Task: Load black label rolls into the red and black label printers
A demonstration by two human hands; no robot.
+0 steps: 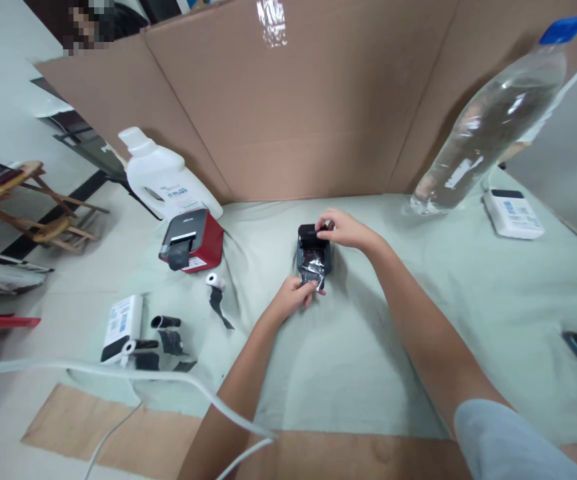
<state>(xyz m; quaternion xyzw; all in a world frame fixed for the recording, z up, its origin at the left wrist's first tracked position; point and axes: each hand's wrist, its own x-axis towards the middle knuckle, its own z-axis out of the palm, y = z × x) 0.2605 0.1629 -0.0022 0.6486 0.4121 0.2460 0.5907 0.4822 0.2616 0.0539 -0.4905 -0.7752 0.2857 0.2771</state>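
Observation:
A small dark label printer (299,259) sits on the cloth in front of me. A strip of shiny black film (313,261) runs down its front toward me. My left hand (294,298) is closed at the near end of this strip, pinching it between thumb and fingers. At the printer's far right edge, my right hand (347,229) has its fingertips closed on the black upper part (307,232), which looks like a raised lid. Fingers partly hide that contact. A red and dark grey printer (209,241) stands to the left, black film hanging from its front.
Black film rolls (165,322) and a white-cored roll (215,281) lie at left beside a white box (124,321). A white jug (165,175) and a water bottle (493,133) lean against cardboard (318,113). A white cable (168,375) crosses the foreground.

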